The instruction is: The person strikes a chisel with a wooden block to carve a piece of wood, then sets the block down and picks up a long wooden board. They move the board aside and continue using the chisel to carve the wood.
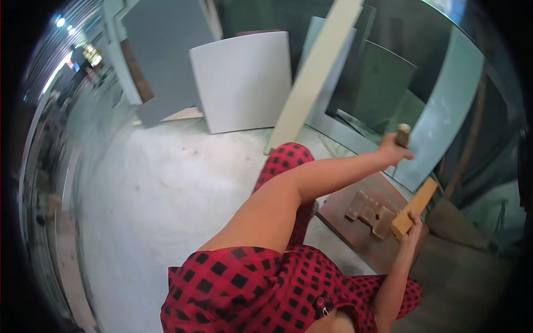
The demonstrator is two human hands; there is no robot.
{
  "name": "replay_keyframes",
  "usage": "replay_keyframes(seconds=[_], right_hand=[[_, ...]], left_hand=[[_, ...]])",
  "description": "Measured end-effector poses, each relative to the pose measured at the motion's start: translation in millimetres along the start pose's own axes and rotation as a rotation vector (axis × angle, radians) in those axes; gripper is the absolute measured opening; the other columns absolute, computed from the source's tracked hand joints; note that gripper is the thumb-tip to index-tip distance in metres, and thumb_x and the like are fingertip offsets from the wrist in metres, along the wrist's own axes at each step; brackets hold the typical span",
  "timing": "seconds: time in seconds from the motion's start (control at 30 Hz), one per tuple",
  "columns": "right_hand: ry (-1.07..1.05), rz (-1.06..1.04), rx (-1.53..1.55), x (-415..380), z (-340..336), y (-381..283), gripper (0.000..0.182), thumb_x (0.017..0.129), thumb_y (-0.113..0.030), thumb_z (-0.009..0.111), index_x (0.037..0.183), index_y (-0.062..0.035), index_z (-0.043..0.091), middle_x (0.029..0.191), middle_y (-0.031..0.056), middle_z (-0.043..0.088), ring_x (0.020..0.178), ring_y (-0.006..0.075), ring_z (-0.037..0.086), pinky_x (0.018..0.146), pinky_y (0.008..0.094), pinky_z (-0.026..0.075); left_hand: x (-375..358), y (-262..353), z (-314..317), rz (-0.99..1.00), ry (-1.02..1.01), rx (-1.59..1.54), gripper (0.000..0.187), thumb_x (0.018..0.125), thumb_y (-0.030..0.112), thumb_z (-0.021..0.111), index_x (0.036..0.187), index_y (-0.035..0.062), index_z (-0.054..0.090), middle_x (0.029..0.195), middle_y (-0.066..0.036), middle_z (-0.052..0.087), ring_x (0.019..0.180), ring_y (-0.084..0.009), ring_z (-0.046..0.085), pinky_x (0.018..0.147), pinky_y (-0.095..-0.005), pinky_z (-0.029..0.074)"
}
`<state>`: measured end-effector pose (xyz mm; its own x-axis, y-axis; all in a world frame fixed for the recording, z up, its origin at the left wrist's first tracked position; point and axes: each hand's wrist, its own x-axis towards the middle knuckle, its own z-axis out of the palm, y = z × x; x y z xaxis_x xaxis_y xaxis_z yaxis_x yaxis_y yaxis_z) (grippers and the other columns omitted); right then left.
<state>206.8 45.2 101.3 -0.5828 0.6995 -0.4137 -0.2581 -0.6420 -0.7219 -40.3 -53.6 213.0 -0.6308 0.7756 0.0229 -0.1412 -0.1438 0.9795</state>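
My left hand [395, 151] is closed around a short brown rod [403, 135] with a pale, rounded end. Below it in the picture, my right hand [411, 225] grips a yellowish wooden block [415, 207], held slanted over a reddish-brown board [355, 228]. Several brown, glossy pieces [369, 213] lie on that board, just left of the block. The rod and the block are apart. My left arm reaches across above the board.
A white panel [244, 83] and a grey panel [164, 55] lean at the back. A long cream plank [313, 77] slants down to the pale floor [166, 194]. Glassy and pale blue panels [449, 105] stand beyond my hands; my checked-clothed knee [288, 156] is near the plank.
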Motion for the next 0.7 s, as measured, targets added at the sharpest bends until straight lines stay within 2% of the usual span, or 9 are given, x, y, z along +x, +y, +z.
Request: replay_keyframes(seconds=[0.07,0.13,0.17,0.23,0.27,0.33,0.43,0.53,0.7], right_hand=[[-0.067,0.009,-0.021,23,-6,11,0.035,0.071,-0.01,0.066,0.1,0.0012,0.051,0.086,0.0151,0.06,0.079,0.0304,0.062,0.074,0.0411,0.056],[-0.094,0.025,-0.044,21,17,19,0.035,0.071,-0.01,0.067,0.1,0.0013,0.051,0.085,0.0155,0.06,0.078,0.0303,0.063,0.073,0.0402,0.056],[-0.084,0.024,-0.055,16,30,18,0.035,0.072,-0.01,0.067,0.1,0.0013,0.051,0.085,0.0159,0.06,0.077,0.0303,0.063,0.071,0.0393,0.057],[-0.067,0.072,-0.057,21,38,24,0.034,0.073,-0.009,0.066,0.101,0.0011,0.051,0.085,0.017,0.061,0.076,0.0308,0.063,0.07,0.0403,0.057],[-0.111,0.106,-0.04,22,38,27,0.032,0.074,-0.009,0.065,0.101,0.0012,0.051,0.085,0.0177,0.061,0.076,0.0313,0.063,0.07,0.0411,0.056],[-0.15,0.138,-0.029,17,46,28,0.031,0.075,-0.009,0.064,0.101,0.0013,0.051,0.084,0.0185,0.061,0.075,0.0318,0.063,0.07,0.0419,0.056],[-0.156,0.191,0.011,2,53,28,0.03,0.077,-0.011,0.062,0.102,0.0013,0.052,0.085,0.0185,0.061,0.076,0.0318,0.063,0.068,0.0419,0.057],[-0.186,0.267,0.015,5,40,31,0.028,0.078,-0.011,0.062,0.101,0.0011,0.053,0.086,0.0174,0.062,0.075,0.0319,0.063,0.065,0.0399,0.057],[0.068,0.286,0.069,18,8,20,0.026,0.077,-0.008,0.065,0.1,-0.005,0.056,0.085,0.0117,0.06,0.073,0.0287,0.062,0.062,0.0368,0.057]], left_hand=[[0,16,-21,0.069,-0.016,0.049,0.023,0.062,0.007,0.077,0.07,0.0036,0.055,0.066,-0.004,0.058,0.06,-0.0144,0.056,0.05,-0.0316,0.045],[-1,25,-47,0.321,-0.048,0.264,0.025,0.061,0.006,0.078,0.071,0.003,0.055,0.067,-0.005,0.06,0.061,-0.0157,0.057,0.046,-0.0314,0.043],[-6,36,-61,0.308,-0.011,0.261,0.025,0.061,0.006,0.078,0.071,0.003,0.055,0.067,-0.005,0.06,0.061,-0.0157,0.057,0.046,-0.0314,0.043],[-17,48,-89,0.026,-0.083,0.388,0.028,0.059,0.008,0.079,0.077,0.0024,0.058,0.072,-0.008,0.062,0.066,-0.0194,0.06,0.049,-0.0335,0.048],[-20,50,-95,0.021,-0.068,0.375,0.028,0.059,0.008,0.079,0.077,0.0024,0.058,0.072,-0.008,0.062,0.066,-0.0194,0.06,0.049,-0.0335,0.048],[-19,55,-103,-0.157,0.052,0.422,0.034,0.058,0.011,0.08,0.083,0.0026,0.06,0.077,-0.01,0.062,0.07,-0.0226,0.062,0.051,-0.0377,0.053],[-10,51,-103,-0.085,-0.002,0.293,0.039,0.056,0.014,0.081,0.087,0.0023,0.061,0.081,-0.011,0.062,0.072,-0.0252,0.064,0.052,-0.0408,0.055],[1,52,-98,-0.079,-0.018,0.378,0.042,0.055,0.017,0.082,0.09,0.0035,0.063,0.083,-0.012,0.064,0.068,-0.0251,0.065,0.048,-0.0381,0.054],[-2,54,-95,-0.112,0.003,0.313,0.046,0.054,0.021,0.084,0.09,0.0024,0.063,0.084,-0.013,0.065,0.068,-0.025,0.066,0.049,-0.0368,0.056]])
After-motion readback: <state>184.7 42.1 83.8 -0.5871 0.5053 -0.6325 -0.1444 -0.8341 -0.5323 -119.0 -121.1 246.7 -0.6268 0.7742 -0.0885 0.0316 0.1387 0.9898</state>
